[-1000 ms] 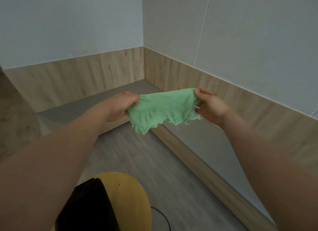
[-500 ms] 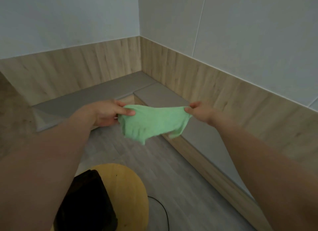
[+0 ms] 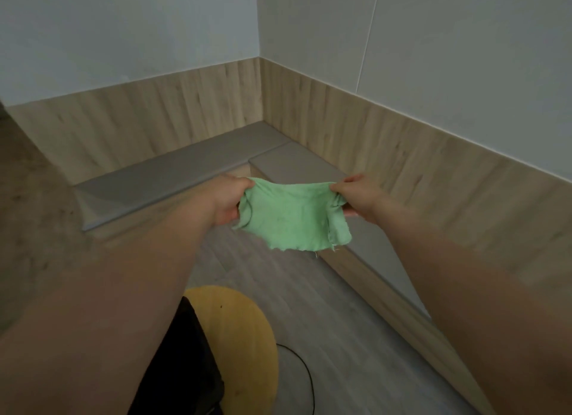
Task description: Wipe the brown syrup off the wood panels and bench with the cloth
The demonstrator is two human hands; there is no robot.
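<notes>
A light green cloth (image 3: 292, 216) with frayed edges hangs spread in the air between my two hands. My left hand (image 3: 229, 199) pinches its left corner and my right hand (image 3: 356, 196) pinches its right corner. Behind and below the cloth runs a grey L-shaped bench (image 3: 173, 173) in the room's corner. Light wood panels (image 3: 173, 111) line the wall above the bench on both sides. I see no brown syrup on the bench or the panels from here.
A round yellow stool seat (image 3: 244, 328) stands near me on the grey plank floor (image 3: 334, 315), with a black object (image 3: 182, 371) on its left part. A thin black cable (image 3: 305, 371) loops on the floor beside the stool.
My hands have lowered the cloth and drawn it out between them. The view has tilted up, so the corner of the bench shows more fully.
</notes>
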